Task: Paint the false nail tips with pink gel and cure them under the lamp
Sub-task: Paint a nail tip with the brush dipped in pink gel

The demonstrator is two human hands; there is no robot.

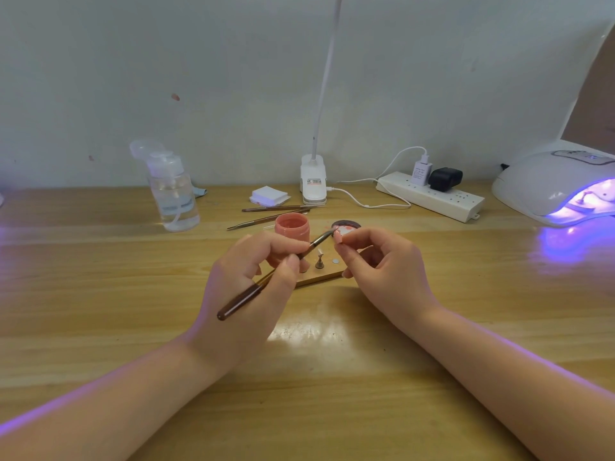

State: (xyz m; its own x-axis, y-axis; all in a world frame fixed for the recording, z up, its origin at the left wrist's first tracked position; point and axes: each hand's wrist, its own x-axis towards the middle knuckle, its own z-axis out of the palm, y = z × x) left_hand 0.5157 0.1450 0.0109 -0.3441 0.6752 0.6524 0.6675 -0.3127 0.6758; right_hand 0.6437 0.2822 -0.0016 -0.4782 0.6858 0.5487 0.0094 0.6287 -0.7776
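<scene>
Left hand (253, 277) grips brush (263, 284); right hand (382, 261) pinches nail tip (338, 236).

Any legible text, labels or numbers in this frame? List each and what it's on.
None can be read.
Clip lamp base: label with orange and dark print, too blurred.
White charger in the power strip: small print, too small.
Curing lamp: top display lit, digits unreadable.

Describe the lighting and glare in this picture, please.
Head view: the curing lamp glows violet at right, casting a purple patch on the table; a white glare streak lies between the wrists; the table edge bows from wide-angle distortion.
</scene>
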